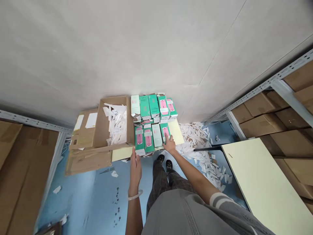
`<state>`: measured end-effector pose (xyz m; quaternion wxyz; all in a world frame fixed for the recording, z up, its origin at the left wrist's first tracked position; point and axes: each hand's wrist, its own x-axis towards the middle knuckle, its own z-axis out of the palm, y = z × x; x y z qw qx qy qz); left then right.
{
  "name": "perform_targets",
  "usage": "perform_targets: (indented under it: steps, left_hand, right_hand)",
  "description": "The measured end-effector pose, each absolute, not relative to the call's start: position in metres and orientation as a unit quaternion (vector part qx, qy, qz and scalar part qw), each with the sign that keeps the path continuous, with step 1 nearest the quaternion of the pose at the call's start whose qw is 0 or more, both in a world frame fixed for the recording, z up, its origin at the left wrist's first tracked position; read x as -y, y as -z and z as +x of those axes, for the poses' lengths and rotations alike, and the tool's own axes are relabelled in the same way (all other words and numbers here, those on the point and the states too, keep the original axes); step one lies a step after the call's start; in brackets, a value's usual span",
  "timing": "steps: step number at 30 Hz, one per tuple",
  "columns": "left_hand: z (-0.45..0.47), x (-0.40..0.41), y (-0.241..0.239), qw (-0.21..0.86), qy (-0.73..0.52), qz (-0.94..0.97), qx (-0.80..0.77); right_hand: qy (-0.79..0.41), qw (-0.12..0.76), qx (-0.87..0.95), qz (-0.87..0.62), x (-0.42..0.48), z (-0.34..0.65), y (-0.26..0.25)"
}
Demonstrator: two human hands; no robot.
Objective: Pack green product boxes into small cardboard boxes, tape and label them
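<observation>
Small green-and-pink cartons stand in two rows on a pale yellow board [176, 130]. My right hand [169, 144] touches the front-row carton at the right end [165, 130], its fingers apart on the lower part. My left hand [135, 165] has its fingers stretched out, close to the near left corner of the front row, by the leftmost carton [139, 138]. A white carton [156, 134] stands within the front row. Behind it is the back row, with a green carton [153, 105] and another white one [135, 105].
Left of the cartons, an open cardboard box [100, 132] holds white paper scraps [116, 122]. More white scraps [195, 135] cover the floor at right. A pale table [266, 176] stands at right; shelving with brown boxes [265, 106] lines both sides. A wall rises behind.
</observation>
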<state>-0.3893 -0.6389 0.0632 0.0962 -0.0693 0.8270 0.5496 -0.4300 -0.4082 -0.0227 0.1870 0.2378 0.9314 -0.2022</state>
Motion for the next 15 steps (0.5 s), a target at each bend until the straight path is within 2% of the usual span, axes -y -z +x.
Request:
perform_targets:
  steps: [5,10,15]
  left_hand:
    - [-0.453,0.627,-0.067,0.148,-0.560,0.004,-0.815]
    - [-0.508,0.612,-0.066,0.195,-0.568,0.064,-0.797]
    - [-0.537,0.588,-0.049,0.241,-0.552,0.088,-0.793]
  right_hand:
    - [0.173,0.170,-0.925,0.292,0.409,-0.443,0.030]
    - [0.199,0.183,-0.906,0.325,0.405,-0.455,0.025]
    - [0.233,0.187,-0.897,0.325,0.398,-0.416,0.014]
